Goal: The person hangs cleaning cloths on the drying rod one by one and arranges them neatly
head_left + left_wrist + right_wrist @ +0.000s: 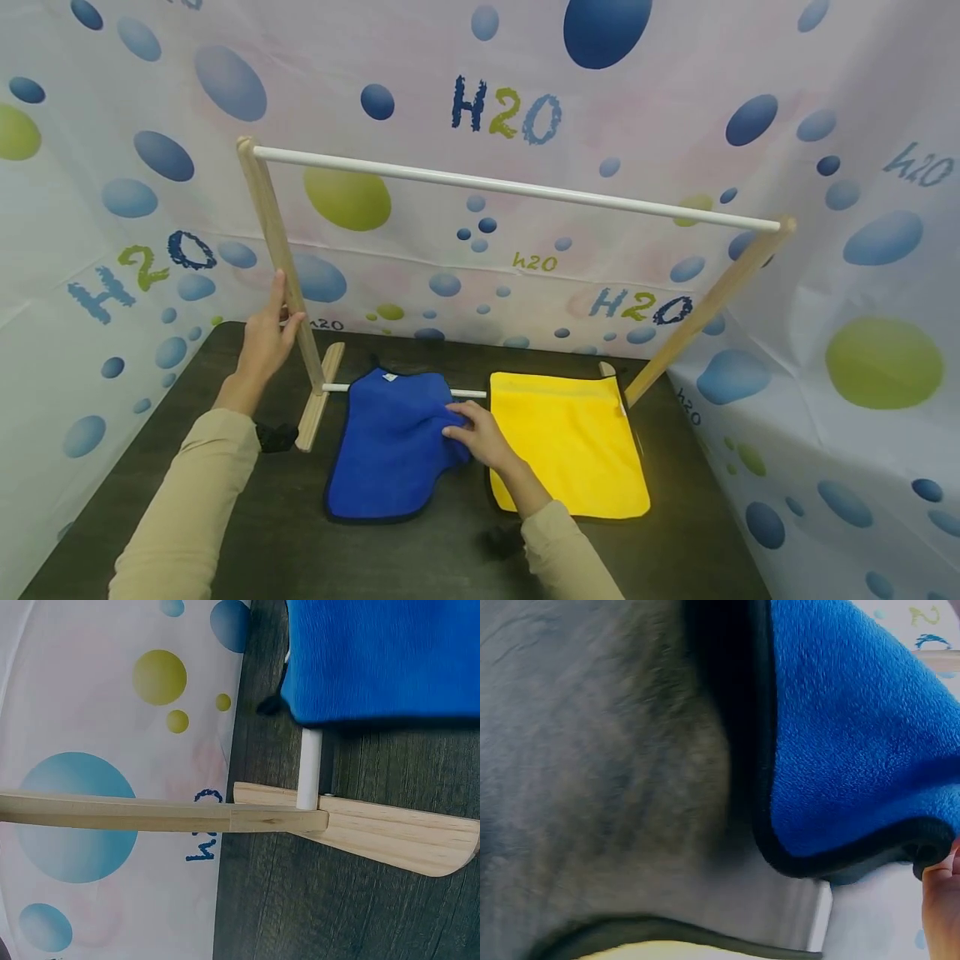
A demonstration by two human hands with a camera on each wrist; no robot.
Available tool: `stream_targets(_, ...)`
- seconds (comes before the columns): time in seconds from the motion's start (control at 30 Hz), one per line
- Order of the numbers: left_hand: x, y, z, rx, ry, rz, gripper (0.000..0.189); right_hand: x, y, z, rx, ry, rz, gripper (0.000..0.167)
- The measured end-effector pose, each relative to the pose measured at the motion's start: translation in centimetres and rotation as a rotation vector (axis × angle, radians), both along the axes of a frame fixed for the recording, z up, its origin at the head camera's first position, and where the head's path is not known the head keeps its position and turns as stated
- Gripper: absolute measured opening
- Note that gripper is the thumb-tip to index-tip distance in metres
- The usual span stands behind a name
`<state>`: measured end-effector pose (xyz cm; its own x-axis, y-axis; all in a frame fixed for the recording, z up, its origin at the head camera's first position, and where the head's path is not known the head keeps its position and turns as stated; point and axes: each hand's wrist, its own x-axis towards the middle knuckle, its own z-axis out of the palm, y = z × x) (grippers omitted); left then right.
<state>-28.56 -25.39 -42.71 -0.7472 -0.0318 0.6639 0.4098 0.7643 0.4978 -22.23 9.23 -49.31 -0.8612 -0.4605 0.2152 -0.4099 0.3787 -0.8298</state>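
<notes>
Head view, left hand: my left hand (264, 343) rests against the left wooden post (279, 250) of the drying rack, thumb and fingers (279, 293) loosely wrapped about it to steady it.
Head view, right hand: my right hand (480, 433) pinches the right edge of the blue cloth (386, 450), which bunches into folds under my fingertips.
Head view, where the cloth is: it lies on the dark table (247, 542), just beside the yellow cloth (570, 442), its far edge draped over the low white rod (337, 387) at the rack's foot.
Head view, axis: the blue cloth runs long from me toward the rack, its tagged far edge pointing at the backdrop; the top white rail (517, 188) runs across that line.
Head view, doing it well: I judge that I should take a fuller pinch at a corner and lift straight up, keeping the post braced so the rack does not tip.
Left wrist view: the post (150, 813) meets the wooden foot (390, 832); the low rod (309, 769) passes under the blue cloth (382, 656). My own fingers are not shown here.
Right wrist view: the black-trimmed edge of the blue cloth (855, 750) is raised off the table (592, 772); one fingertip (941, 907) shows at the corner, probably under the hem, though the picture is blurred.
</notes>
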Motion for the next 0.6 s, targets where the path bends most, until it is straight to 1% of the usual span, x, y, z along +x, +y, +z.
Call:
stream_targets(0.13,0.0,0.0,0.1,-0.001,-0.005,0.002,0.078,0.9,-0.1,3.4,-0.056,-0.017,0.013,0.030)
stream_targets(0.23,0.0,0.0,0.1,-0.005,-0.002,0.002,0.077,1.2,0.0,4.9,-0.059,-0.056,-0.007,0.032)
stream_targets(0.33,-0.1,0.1,0.0,-0.004,0.004,0.000,0.078,1.3,0.2,6.0,-0.065,-0.052,-0.014,0.032)
stream_targets(0.6,-0.2,0.0,-0.1,0.012,0.009,-0.010,0.079,1.3,1.2,8.5,-0.136,0.016,0.000,0.032)
